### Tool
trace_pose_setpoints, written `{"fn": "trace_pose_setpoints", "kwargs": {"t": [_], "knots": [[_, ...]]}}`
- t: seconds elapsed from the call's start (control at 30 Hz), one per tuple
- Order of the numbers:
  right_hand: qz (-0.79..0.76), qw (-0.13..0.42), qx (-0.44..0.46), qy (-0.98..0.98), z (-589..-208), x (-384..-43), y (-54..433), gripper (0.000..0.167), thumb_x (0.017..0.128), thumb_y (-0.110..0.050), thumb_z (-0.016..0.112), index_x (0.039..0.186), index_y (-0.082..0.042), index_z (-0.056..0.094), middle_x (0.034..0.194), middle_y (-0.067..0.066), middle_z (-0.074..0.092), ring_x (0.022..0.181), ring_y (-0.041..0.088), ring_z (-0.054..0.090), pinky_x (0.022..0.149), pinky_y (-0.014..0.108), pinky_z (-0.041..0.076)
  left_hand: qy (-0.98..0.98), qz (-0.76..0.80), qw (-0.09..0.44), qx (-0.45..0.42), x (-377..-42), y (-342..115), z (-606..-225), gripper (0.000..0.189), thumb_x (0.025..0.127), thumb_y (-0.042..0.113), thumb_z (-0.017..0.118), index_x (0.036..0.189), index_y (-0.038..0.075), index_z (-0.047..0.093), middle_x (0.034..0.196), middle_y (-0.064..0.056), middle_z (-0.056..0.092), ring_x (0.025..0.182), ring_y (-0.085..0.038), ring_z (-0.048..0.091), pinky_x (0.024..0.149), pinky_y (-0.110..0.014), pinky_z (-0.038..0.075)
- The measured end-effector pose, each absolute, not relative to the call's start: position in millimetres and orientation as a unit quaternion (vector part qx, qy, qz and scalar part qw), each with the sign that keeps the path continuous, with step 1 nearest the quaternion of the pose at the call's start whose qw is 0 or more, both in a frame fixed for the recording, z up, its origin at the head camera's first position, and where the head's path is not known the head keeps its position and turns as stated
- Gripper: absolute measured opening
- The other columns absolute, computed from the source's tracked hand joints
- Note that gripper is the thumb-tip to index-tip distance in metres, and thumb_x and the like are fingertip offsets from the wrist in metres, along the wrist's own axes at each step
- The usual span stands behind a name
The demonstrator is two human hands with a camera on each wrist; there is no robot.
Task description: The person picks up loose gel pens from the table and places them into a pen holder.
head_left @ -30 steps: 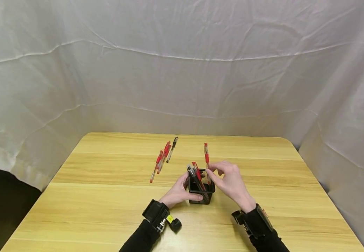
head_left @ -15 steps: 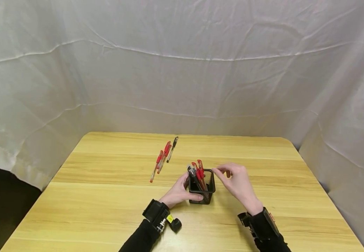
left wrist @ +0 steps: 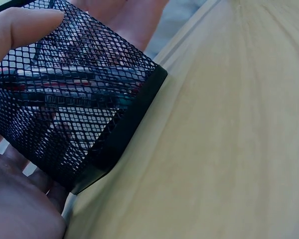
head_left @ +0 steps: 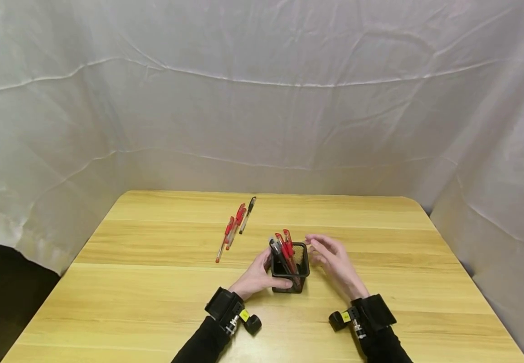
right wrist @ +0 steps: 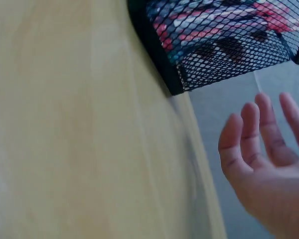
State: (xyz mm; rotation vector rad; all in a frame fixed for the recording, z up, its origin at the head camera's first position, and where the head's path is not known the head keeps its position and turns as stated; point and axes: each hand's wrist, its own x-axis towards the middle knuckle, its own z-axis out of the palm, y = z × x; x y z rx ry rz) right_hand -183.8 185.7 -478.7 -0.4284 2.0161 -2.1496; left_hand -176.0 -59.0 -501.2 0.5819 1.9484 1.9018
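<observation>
A black mesh pen holder (head_left: 307, 264) stands upright on the table, its base flat on the wood in the left wrist view. My left hand (head_left: 256, 278) grips it from the left, with the thumb (left wrist: 27, 25) across the near side. Inside lean red gel pens (head_left: 288, 243) and black-capped ones (head_left: 276, 249), caps up; the mesh half hides their lower ends. Just to the right of the holder is my right hand (head_left: 336, 259), holding nothing. In the right wrist view its fingers (right wrist: 271, 132) are spread, loosely bent and apart from the mesh.
On the table (head_left: 153, 302), left of and beyond the holder, lie loose pens: a red pen (head_left: 225, 238), a cluster of red caps (head_left: 240, 214) beside it, and a black pen (head_left: 247, 216). A pale cloth (head_left: 262, 126) hangs behind the far edge.
My right hand has let go of a red pen, which now leans in the holder beside the other red one. That hand has drawn right and its fingers have opened. My left hand stays put.
</observation>
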Motion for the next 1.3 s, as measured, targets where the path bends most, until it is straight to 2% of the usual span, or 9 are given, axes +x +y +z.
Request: {"fn": "trace_pose_setpoints", "kwargs": {"t": [0.1,0.2,0.3,0.4,0.57,0.7,0.97,1.13,1.3], "knots": [[-0.746,0.14,-0.181,0.626,-484.5,-182.1,190.2,0.047,0.106,-0.024,0.051,0.145,0.0,0.041,0.142,-0.001,0.052,0.118,0.005,0.055,0.095,0.021,0.051,0.687,0.674,0.177,0.207,-176.1,-58.6,-500.6,0.09,0.078,0.011,0.086,0.153,0.015,0.037,0.159,-0.008,0.043,0.152,-0.031,0.031,0.126,-0.057,0.018],[-0.729,0.191,-0.218,0.62,-489.0,-180.1,194.2,0.063,0.105,-0.024,0.052,0.156,-0.003,0.023,0.164,0.015,0.023,0.146,0.013,0.034,0.11,0.017,0.04,0.682,0.682,0.18,0.195,-175.9,-57.7,-501.0,0.092,0.078,0.012,0.086,0.155,0.019,0.036,0.161,-0.005,0.041,0.154,-0.028,0.028,0.127,-0.055,0.015],[-0.707,0.236,-0.256,0.615,-492.5,-179.3,195.3,0.086,0.1,-0.019,0.06,0.159,0.001,0.0,0.167,0.023,-0.008,0.156,0.031,0.001,0.115,0.012,0.025,0.678,0.689,0.177,0.185,-175.3,-56.8,-501.0,0.092,0.079,0.015,0.087,0.155,0.023,0.036,0.162,-0.003,0.039,0.155,-0.026,0.025,0.128,-0.055,0.014],[-0.695,0.254,-0.282,0.611,-495.0,-179.2,192.6,0.102,0.094,-0.012,0.069,0.159,0.002,-0.009,0.165,0.026,-0.014,0.152,0.042,-0.014,0.114,0.007,0.021,0.68,0.689,0.176,0.178,-174.0,-55.8,-500.1,0.094,0.078,0.022,0.088,0.156,0.026,0.035,0.164,-0.002,0.036,0.155,-0.025,0.023,0.127,-0.057,0.012],[-0.696,0.241,-0.289,0.611,-499.2,-178.9,181.8,0.107,0.087,-0.004,0.074,0.162,-0.006,-0.003,0.169,0.022,-0.005,0.158,0.016,0.008,0.115,0.005,0.022,0.672,0.689,0.183,0.201,-173.2,-59.4,-499.5,0.113,0.076,0.039,0.088,0.162,0.02,0.017,0.17,-0.005,0.017,0.159,-0.028,0.009,0.127,-0.059,0.003],[-0.704,0.227,-0.272,0.616,-500.5,-178.7,174.7,0.104,0.085,-0.004,0.076,0.163,-0.011,0.006,0.169,0.021,0.007,0.145,-0.006,0.032,0.114,0.009,0.03,0.662,0.688,0.181,0.237,-175.5,-61.6,-501.1,0.129,0.07,0.057,0.086,0.163,0.016,0.007,0.171,-0.01,0.01,0.159,-0.03,0.005,0.127,-0.059,0.0],[-0.717,0.199,-0.248,0.62,-503.9,-178.0,168.1,0.096,0.083,0.0,0.076,0.16,-0.007,0.018,0.161,0.004,0.038,0.138,-0.002,0.045,0.112,0.017,0.041,0.646,0.699,0.184,0.245,-177.5,-66.7,-503.0,0.148,0.059,0.081,0.073,0.162,0.01,-0.005,0.169,-0.019,-0.009,0.156,-0.042,-0.009,0.123,-0.064,-0.005],[-0.732,0.185,-0.257,0.603,-507.4,-176.9,168.3,0.096,0.081,0.003,0.076,0.158,-0.002,0.019,0.152,-0.01,0.047,0.137,0.0,0.048,0.113,0.017,0.041,0.63,0.714,0.162,0.259,-184.7,-77.6,-497.5,0.129,0.072,0.082,0.061,0.163,0.014,-0.001,0.17,-0.018,-0.008,0.156,-0.043,-0.008,0.121,-0.068,-0.004],[-0.741,0.178,-0.271,0.588,-510.0,-178.4,167.0,0.095,0.082,0.005,0.076,0.158,0.0,0.019,0.154,-0.009,0.046,0.139,0.0,0.046,0.114,0.017,0.04,0.672,0.718,0.088,0.158,-196.9,-86.2,-476.6,0.078,0.102,0.057,0.044,0.159,0.008,0.021,0.164,-0.021,0.026,0.155,-0.04,0.017,0.125,-0.064,0.006]]}}
